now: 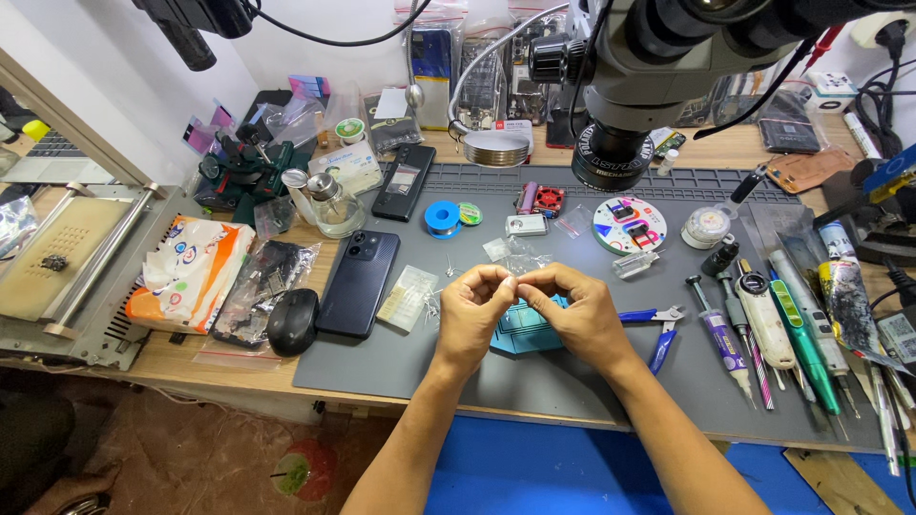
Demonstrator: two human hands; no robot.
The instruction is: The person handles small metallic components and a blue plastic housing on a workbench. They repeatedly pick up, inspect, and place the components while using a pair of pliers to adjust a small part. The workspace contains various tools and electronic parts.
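My left hand (474, 310) and my right hand (575, 310) meet fingertip to fingertip over the grey work mat (534, 377), pinching something very small between them that I cannot make out. Under the hands lies a blue pad (523, 334). Small clear plastic bags (513, 253) rest just beyond the fingers. A dark smartphone (359, 282) lies face down to the left of my left hand, and blue-handled cutters (660, 329) sit right of my right hand.
A microscope head (630, 67) hangs above the mat's far side. Several screwdrivers and pen-like tools (763, 329) lie at the right. A black mouse (292, 321), a patterned pouch (186, 272), a glass bottle (334, 205) and a solder spool (443, 216) crowd the left and back.
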